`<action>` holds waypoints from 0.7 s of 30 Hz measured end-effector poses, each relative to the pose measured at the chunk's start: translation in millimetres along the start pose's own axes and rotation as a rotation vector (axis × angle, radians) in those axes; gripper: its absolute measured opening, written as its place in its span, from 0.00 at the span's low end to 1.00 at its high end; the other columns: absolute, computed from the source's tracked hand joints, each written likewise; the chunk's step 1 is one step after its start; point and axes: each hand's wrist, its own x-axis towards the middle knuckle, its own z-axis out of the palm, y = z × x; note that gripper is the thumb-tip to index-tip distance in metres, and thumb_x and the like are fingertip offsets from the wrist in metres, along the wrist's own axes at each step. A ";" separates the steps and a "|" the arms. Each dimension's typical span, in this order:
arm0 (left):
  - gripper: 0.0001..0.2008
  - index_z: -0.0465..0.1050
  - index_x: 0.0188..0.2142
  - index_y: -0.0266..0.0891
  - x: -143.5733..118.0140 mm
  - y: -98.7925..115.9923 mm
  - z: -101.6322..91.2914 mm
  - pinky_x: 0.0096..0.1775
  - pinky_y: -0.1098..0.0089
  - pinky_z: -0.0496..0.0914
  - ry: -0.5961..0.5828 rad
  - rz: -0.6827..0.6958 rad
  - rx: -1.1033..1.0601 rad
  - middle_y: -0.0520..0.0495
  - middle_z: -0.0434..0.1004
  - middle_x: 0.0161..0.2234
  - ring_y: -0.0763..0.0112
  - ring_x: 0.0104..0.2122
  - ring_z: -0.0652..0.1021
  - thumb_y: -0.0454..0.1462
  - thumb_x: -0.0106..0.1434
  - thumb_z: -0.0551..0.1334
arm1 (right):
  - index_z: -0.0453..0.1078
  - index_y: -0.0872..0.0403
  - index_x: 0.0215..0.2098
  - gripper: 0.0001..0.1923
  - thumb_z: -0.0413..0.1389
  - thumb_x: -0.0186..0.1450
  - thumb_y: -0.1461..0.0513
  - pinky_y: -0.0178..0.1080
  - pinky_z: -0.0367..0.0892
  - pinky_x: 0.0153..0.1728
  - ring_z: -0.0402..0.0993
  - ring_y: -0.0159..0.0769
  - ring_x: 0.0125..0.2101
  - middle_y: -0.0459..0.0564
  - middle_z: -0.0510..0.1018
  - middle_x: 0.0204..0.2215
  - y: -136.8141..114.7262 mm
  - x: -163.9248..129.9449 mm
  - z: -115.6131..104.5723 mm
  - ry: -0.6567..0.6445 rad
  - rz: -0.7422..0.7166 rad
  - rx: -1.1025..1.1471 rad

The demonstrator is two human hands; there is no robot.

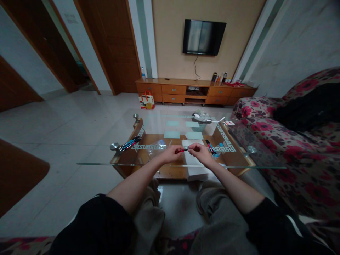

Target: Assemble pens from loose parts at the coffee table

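Black sleeves and grey-trousered knees fill the bottom of the view, and both bare forearms reach forward from them, converging over the near edge of the glass tabletop [101,164]. Left hand [172,154] and right hand [199,152] meet almost knuckle to knuckle, each pinched shut on one end of a thin red pen [183,150]. That pen lies nearly level, its long axis running left to right between the two hands, just above the tabletop. Both wrists are straight, palms turned inward, fingers curled.

Beneath the hands a white paper [193,161] lies on the glass. Just right of the right hand rest two more pens [210,146]. Well to the left, near the tabletop's corner, lies a bundle of pens [129,143]. A basket [200,120] stands at the far end. A floral sofa [292,148] runs along the right, and a television [204,37] hangs on the far wall above a wooden cabinet [195,91].
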 end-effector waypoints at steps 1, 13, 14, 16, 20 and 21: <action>0.11 0.77 0.40 0.37 0.2 0.0 -0.3 0.32 0.74 0.62 0.003 0.007 0.005 0.51 0.73 0.28 0.74 0.28 0.69 0.33 0.60 0.58 | 0.75 0.55 0.37 0.17 0.64 0.57 0.51 0.37 0.66 0.30 0.70 0.33 0.27 0.48 0.78 0.27 0.4 -0.1 -0.3 -0.007 -0.025 -0.029; 0.10 0.77 0.37 0.36 1.0 0.5 -1.6 0.32 0.73 0.61 -0.017 0.023 0.107 0.50 0.75 0.29 0.72 0.29 0.70 0.37 0.65 0.57 | 0.77 0.54 0.37 0.12 0.60 0.59 0.56 0.37 0.67 0.34 0.72 0.34 0.28 0.49 0.81 0.31 -10.2 -5.1 1.2 -0.048 -0.092 -0.211; 0.11 0.77 0.37 0.36 1.1 0.5 -1.6 0.31 0.73 0.60 -0.019 0.019 0.116 0.50 0.75 0.29 0.73 0.28 0.70 0.37 0.65 0.57 | 0.77 0.55 0.38 0.12 0.60 0.59 0.56 0.37 0.67 0.34 0.72 0.34 0.28 0.49 0.81 0.31 -10.3 -5.2 1.2 -0.049 -0.095 -0.217; 0.11 0.77 0.35 0.35 1.3 0.1 -1.2 0.31 0.73 0.60 -0.019 0.012 0.125 0.50 0.74 0.28 0.73 0.28 0.70 0.38 0.65 0.57 | 0.77 0.55 0.38 0.12 0.60 0.60 0.56 0.37 0.67 0.34 0.72 0.34 0.29 0.49 0.81 0.31 -10.3 -5.5 1.1 -0.047 -0.091 -0.230; 0.11 0.77 0.35 0.35 1.4 -1.0 -0.4 0.31 0.73 0.60 -0.015 0.015 0.132 0.49 0.75 0.28 0.73 0.28 0.70 0.38 0.65 0.57 | 0.78 0.55 0.38 0.13 0.60 0.62 0.55 0.37 0.67 0.33 0.73 0.35 0.29 0.49 0.81 0.30 -11.7 -6.6 0.7 -0.053 -0.089 -0.247; 0.11 0.77 0.35 0.35 1.4 -1.2 -0.3 0.32 0.73 0.60 -0.014 0.019 0.135 0.49 0.75 0.29 0.72 0.29 0.70 0.38 0.65 0.57 | 0.78 0.55 0.38 0.13 0.59 0.62 0.54 0.37 0.66 0.33 0.73 0.35 0.28 0.49 0.81 0.29 -12.6 -7.0 0.6 -0.056 -0.090 -0.248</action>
